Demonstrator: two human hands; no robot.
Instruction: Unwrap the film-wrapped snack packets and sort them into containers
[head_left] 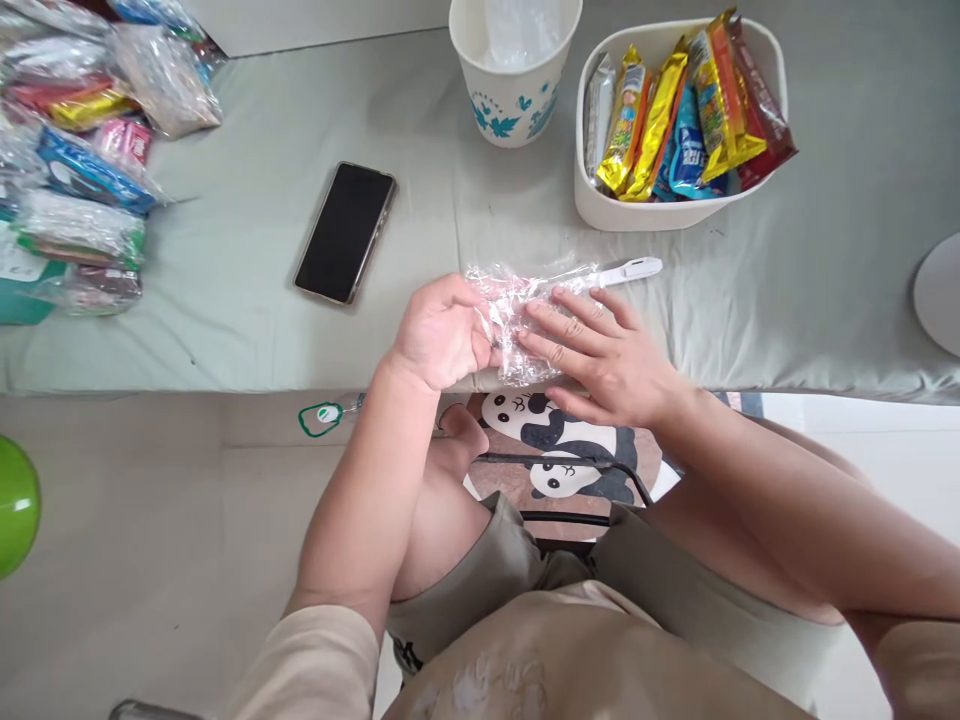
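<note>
Both of your hands are on one clear plastic bag (514, 300), which lies crumpled on the grey-green cloth (225, 310) at the near edge of the table, right in front of you. Your left hand (439, 335) is closed, its fingers curled in and pinching the bag's left side. Your right hand (600, 355) is open and laid flat, fingers stretched out and pressing on the bag's right part.

Judging by how things lie, the work with this bag is at an early point. The film looks flat and wrinkled, and I can make out nothing inside it, though the glare makes that hard to be sure of. Whether its mouth is open cannot be told.

Just beyond your right fingertips, a slim white tool (628, 270) rests on the cloth, touching or nearly touching the bag's far right corner, with neither hand on it. Farther off on the right, a white tub (660, 212) stands packed with upright snack packets (675, 110). To its left is a paper cup (510, 100) with blue leaf prints and something clear inside.

A dark phone (345, 232) lies face up left of the bag, well apart from your hands. At the far left is a heap of filled clear bags (75, 170); so some bags look done, while the tub is full.
</note>
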